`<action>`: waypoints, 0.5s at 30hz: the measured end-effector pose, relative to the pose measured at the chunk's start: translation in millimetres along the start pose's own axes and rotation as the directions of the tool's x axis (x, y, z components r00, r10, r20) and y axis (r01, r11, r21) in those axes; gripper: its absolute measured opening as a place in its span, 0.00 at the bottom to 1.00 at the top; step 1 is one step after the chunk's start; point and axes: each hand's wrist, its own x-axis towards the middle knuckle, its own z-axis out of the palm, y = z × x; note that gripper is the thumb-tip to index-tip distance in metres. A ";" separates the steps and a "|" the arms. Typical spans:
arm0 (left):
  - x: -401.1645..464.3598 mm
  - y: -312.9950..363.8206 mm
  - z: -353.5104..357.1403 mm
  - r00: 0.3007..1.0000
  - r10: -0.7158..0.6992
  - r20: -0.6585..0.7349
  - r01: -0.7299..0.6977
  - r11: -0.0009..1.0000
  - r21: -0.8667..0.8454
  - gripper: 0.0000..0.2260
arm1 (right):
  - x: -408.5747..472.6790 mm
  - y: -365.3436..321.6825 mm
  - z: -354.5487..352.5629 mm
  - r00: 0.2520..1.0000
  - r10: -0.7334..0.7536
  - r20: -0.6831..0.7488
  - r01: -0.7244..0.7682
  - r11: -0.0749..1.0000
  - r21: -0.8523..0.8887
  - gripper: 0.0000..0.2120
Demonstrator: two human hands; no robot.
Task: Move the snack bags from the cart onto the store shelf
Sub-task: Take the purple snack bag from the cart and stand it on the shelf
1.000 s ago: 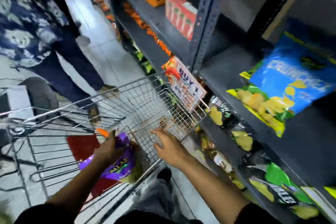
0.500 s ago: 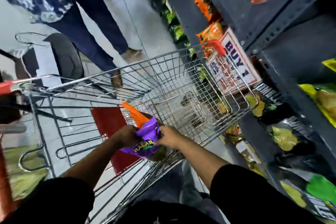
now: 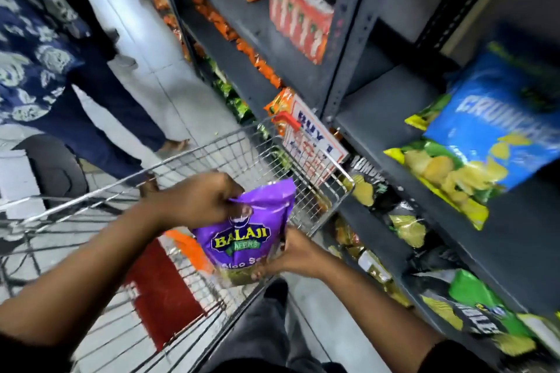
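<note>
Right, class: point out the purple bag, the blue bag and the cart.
purple bag (image 3: 242, 239): head view, on its yellow logo.
blue bag (image 3: 497, 118): head view, on its blue front panel.
cart (image 3: 315, 179): head view, on its wire front wall.

Single head-worn view, looking steeply down, close over cart, shelf at right
</note>
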 end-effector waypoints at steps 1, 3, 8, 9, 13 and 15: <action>3.7 18.5 -22.3 0.997 0.065 -0.052 -0.067 0.996 -0.052 0.20 | -17.8 -4.9 -6.3 0.997 -0.056 -0.056 0.058 0.998 0.028 0.45; 10.3 58.6 -62.2 0.972 0.168 -0.166 -0.186 0.977 -0.100 0.19 | -49.5 -22.2 -19.5 0.966 -0.167 -0.197 0.185 0.980 0.079 0.45; 26.2 182.4 -135.4 0.713 0.368 -0.598 -0.417 0.907 0.060 0.18 | -149.7 -86.1 -69.5 0.819 -0.345 -0.458 0.424 0.902 0.080 0.36; 28.6 207.1 -147.8 0.638 0.385 -0.667 -0.450 0.889 0.083 0.15 | -172.9 -95.3 -78.7 0.782 -0.365 -0.505 0.454 0.889 0.060 0.33; 27.5 300.6 -185.0 0.227 0.432 -0.873 -0.590 0.774 0.230 0.17 | -264.7 -118.8 -105.1 0.571 -0.425 -0.702 0.590 0.808 -0.009 0.37; 23.0 341.2 -190.4 0.051 0.343 -0.938 -0.706 0.677 0.209 0.17 | -306.1 -127.5 -121.2 0.493 -0.461 -0.738 0.644 0.764 -0.047 0.41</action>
